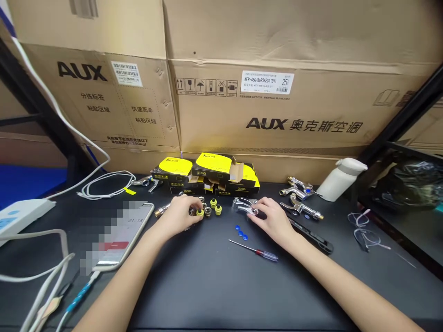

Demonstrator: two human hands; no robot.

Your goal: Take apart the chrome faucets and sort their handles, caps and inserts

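Handles of chrome [248, 210] are being touched by the right hand [273, 219] near the middle of the worktop [214, 286] in the head view, just in front of the stacked yellow-and-black boxes [212, 162]. That hand is being held half open, its thumb and forefinger bent around one end; whether a handle is being gripped or merely touched cannot be told. To its left, a yellow-green cartridge [200, 213] is being bracketed by the thumb and forefinger of the left hand [182, 213], whose fingers are being curled nearly together; a firm hold cannot be made out. Two more cartridges [218, 210] are being left free just beside it, and metal rings [207, 211] are being partly covered by the fingers. Stiff, polished metal is being presented by the handles, likely weighty for their size and slippery, so they are being judged best taken across the thick round end. The cartridges are being judged light and rigid, to be pinched around the body rather than by the dark stem. Small blue caps [240, 233] and a screwdriver [266, 255] are being supported nearer the front, between the arms.
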